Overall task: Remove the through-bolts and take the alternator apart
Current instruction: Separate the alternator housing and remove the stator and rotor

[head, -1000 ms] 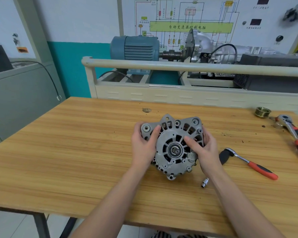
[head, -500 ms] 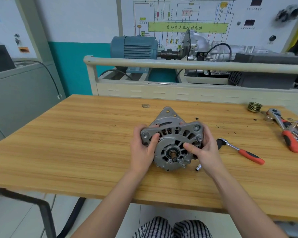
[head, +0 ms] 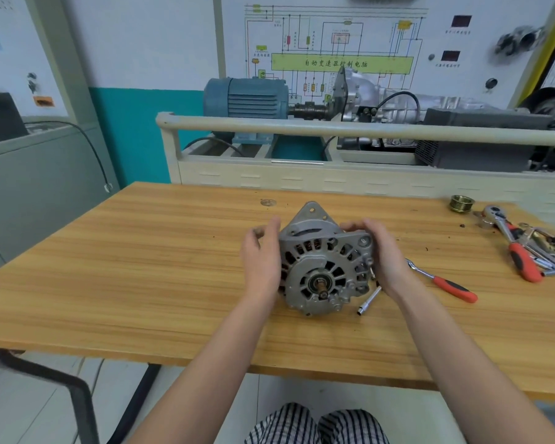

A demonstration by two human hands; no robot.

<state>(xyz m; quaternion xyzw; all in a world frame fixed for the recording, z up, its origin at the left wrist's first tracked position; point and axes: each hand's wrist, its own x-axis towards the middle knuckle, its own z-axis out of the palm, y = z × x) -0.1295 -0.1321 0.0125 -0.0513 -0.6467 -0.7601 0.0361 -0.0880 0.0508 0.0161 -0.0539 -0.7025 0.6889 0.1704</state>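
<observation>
The alternator (head: pixel 326 262) stands on edge near the middle of the wooden counter (head: pixel 141 267), its shaft end facing the camera and its mounting ear pointing up and away. The right hand (head: pixel 383 256) grips its upper right side, fingers curled over the top of the housing and the palm against the rim. The left hand (head: pixel 260 261) lies along the left side of the housing with its fingers loosely bent; whether the fingertips touch the metal cannot be told. A socket extension (head: pixel 368 301) lies on the counter just beside the alternator's lower right edge. To the right lies a red-handled ratchet (head: pixel 442 282). Farther right, near the counter's far corner, sit a brass pulley (head: pixel 461 203) and a second red-handled ratchet (head: pixel 510 241) among other tools.
</observation>
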